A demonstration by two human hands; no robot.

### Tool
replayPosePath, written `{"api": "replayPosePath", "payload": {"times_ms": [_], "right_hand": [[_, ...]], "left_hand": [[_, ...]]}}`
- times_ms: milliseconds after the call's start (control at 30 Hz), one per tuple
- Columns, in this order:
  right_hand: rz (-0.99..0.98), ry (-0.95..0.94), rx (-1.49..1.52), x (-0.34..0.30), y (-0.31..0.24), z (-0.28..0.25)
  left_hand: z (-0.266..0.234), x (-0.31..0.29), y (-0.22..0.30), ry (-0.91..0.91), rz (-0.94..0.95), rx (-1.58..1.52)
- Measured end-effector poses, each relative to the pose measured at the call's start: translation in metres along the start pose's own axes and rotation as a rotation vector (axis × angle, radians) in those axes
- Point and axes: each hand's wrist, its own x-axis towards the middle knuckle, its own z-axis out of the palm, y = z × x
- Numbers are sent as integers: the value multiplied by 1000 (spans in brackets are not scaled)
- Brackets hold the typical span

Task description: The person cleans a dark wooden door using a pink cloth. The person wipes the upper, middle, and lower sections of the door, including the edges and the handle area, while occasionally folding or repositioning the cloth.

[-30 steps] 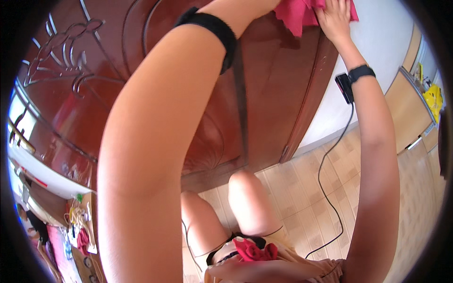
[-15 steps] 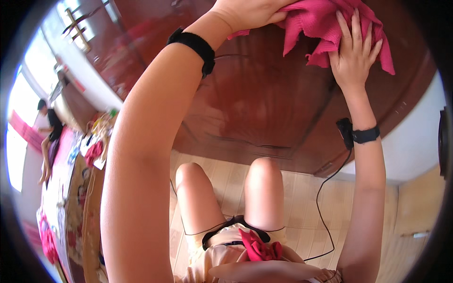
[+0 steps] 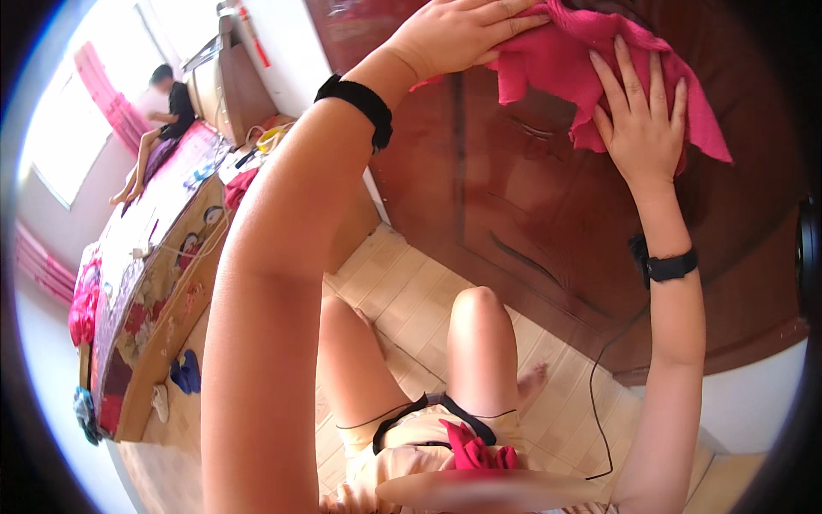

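Note:
A crumpled pink cloth (image 3: 556, 64) lies against the glossy reddish-brown wooden door (image 3: 479, 188) at the top of the view. My left hand (image 3: 458, 34) reaches up to the cloth's left part, its fingers stretched out over the edge; the thumb side is partly hidden. Flat on the right part of the same cloth rests my right hand (image 3: 644, 128), with the fingers spread apart. A black strap (image 3: 360, 103) goes round my left wrist, and another black band (image 3: 672, 265) with a small device goes round my right.
A person (image 3: 177, 107) in dark clothes sits on the bed (image 3: 167, 334) at the far left, by the window. Blue footwear (image 3: 186, 373) lies beside the bed on the wood-patterned floor (image 3: 402, 265). A thin black cable (image 3: 592, 403) hangs below my right wrist.
The view has turned, so the bed and seated person show farther right and the door handle has left the picture. Both hands remain on the cloth, slightly lower in view.

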Motion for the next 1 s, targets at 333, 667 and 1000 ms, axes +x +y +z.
{"api": "replayPosePath", "payload": {"times_ms": [333, 667, 1000], "right_hand": [[-319, -112, 176, 46, -128, 73], [-514, -281, 617, 3, -171, 65], [-436, -64, 1076, 22, -295, 88]], "left_hand": [[-30, -140, -1, -307, -384, 76], [0, -218, 86, -488, -629, -179], [-43, -298, 57, -583, -605, -40]]}}
